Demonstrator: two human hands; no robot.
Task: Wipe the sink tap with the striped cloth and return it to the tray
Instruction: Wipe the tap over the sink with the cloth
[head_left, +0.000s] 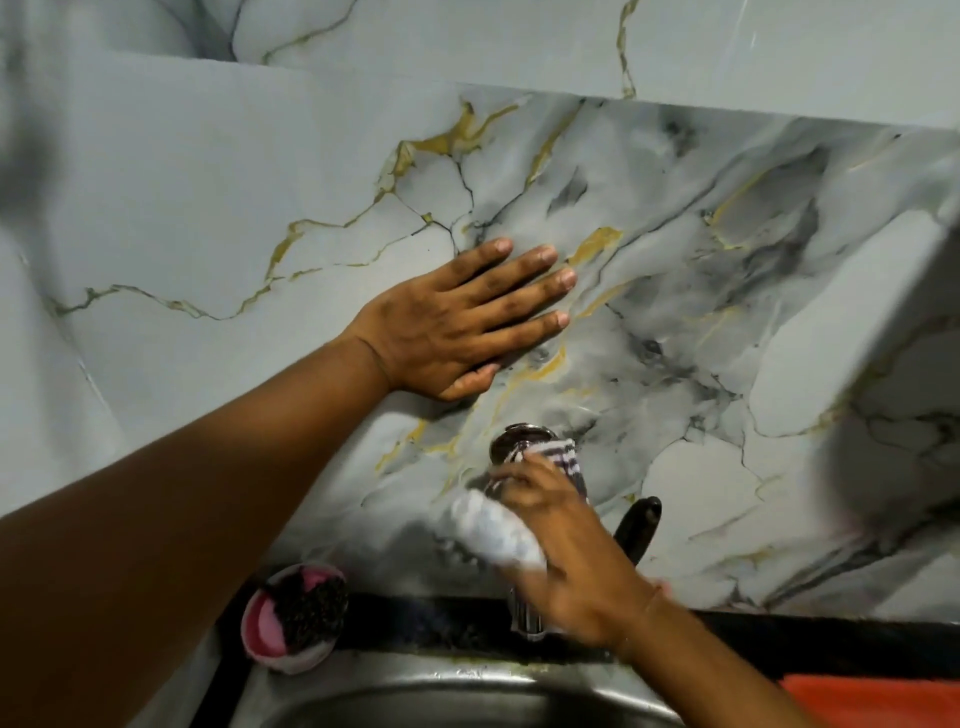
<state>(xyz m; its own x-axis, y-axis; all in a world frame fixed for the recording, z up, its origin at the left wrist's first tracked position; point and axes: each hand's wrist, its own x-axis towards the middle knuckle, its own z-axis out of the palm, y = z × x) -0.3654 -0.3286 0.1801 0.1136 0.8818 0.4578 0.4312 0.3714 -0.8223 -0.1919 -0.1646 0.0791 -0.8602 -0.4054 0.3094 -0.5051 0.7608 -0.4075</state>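
Scourer (311, 605) inside pink soap bowl (260, 631).

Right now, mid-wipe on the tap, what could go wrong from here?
1. The right hand is motion-blurred, rubbing the striped cloth over the tap; it may knock the dark lever just beside it and start water.
2. The left hand braces flat on the glossy marbled wall and might slip.
3. The small bowl sits by the sink rim, close to the left forearm; a nudge could tip it in.
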